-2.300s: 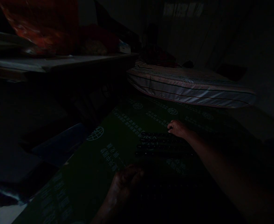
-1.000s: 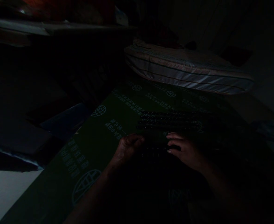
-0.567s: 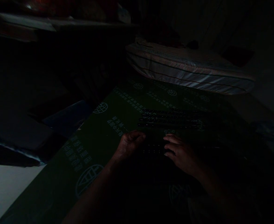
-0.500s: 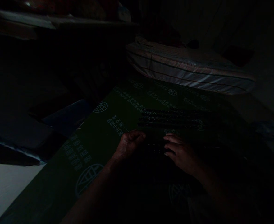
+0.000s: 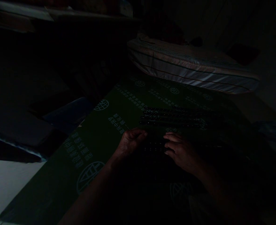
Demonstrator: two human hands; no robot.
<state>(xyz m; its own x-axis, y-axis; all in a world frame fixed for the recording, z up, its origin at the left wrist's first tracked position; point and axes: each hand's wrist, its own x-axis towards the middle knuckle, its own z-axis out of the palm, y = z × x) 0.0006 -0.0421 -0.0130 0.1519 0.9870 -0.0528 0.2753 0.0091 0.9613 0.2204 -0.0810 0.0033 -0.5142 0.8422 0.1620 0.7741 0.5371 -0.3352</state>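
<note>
My left hand (image 5: 133, 139) is closed, thumb and fingers pressed together at the left end of a dark piece with rows of small light dots (image 5: 153, 147). Whatever is in its pinch is too dark to make out. From the right, my right hand (image 5: 182, 151) reaches over the same piece, fingers slightly spread and fingertips resting on or just above it. Beyond both hands, several long dark strips with light specks (image 5: 171, 117) lie side by side across a green printed board (image 5: 114, 140). The area below my hands is almost black.
A mattress with a striped cover (image 5: 191, 70) lies at the far edge of the board. To the left are a dark blue flat thing (image 5: 67, 112) and a pale floor (image 5: 13, 184). A shelf or table edge (image 5: 81, 18) juts in at the upper left.
The view has shifted very slightly. My right hand has edged a little to the left; the left hand keeps its closed pose in nearly the same place.
</note>
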